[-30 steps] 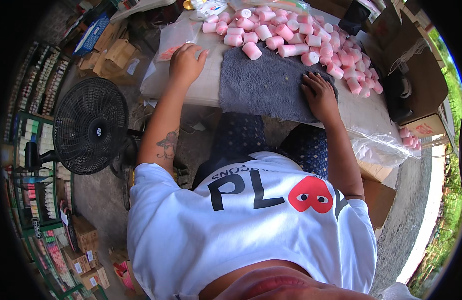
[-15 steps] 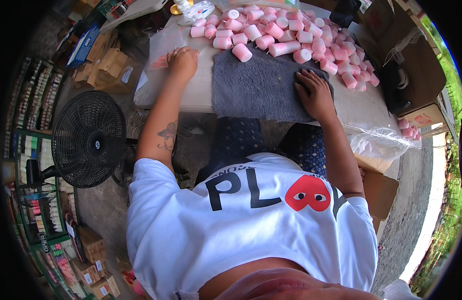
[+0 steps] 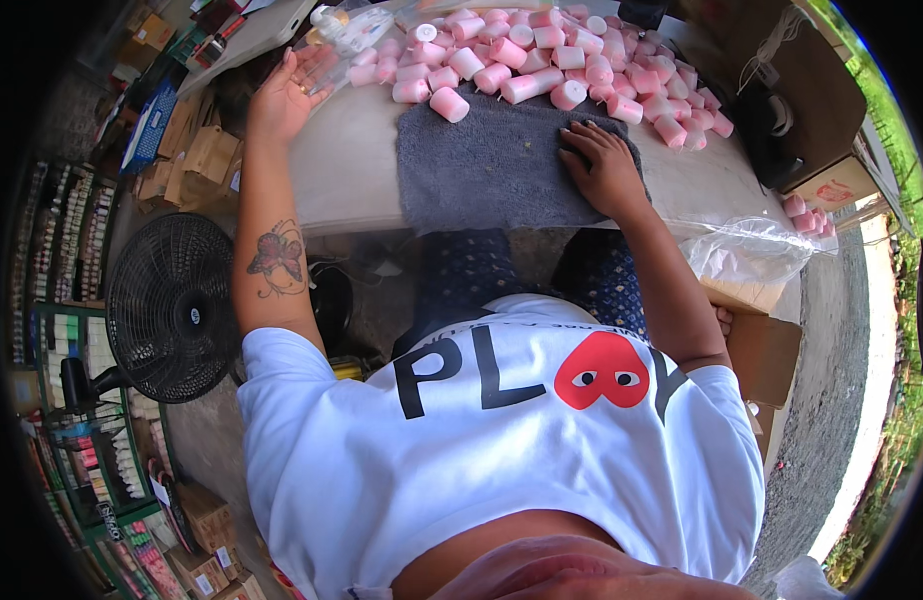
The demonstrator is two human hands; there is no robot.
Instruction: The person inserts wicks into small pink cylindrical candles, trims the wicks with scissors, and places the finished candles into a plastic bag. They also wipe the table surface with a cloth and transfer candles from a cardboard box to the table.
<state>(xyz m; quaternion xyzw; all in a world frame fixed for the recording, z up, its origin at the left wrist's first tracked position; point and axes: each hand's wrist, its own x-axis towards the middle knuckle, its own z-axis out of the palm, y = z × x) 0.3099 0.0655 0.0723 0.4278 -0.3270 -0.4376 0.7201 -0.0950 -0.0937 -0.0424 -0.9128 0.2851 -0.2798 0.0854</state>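
Note:
My left hand [image 3: 285,92] is raised at the table's far left corner, palm turned up and fingers apart. Clear plastic film [image 3: 327,66] lies against its fingertips; I cannot make out a grip on it. My right hand [image 3: 604,168] rests flat on the right side of a grey towel [image 3: 482,165], fingers spread and holding nothing. Just beyond the towel lies a big heap of pink and white pillar candles [image 3: 535,60]. One candle [image 3: 449,104] sits at the towel's far left edge.
A black fan [image 3: 172,308] stands left of the table [image 3: 347,180]. Cardboard boxes [image 3: 207,165] and stocked shelves are further left. An upright carton [image 3: 812,110] borders the table's right, with a clear plastic bag [image 3: 742,255] at the near right edge.
My left hand has moved left and away from me, turning palm up. The plastic sheets with pink print are gone from the table's left side. My right hand still rests on the towel.

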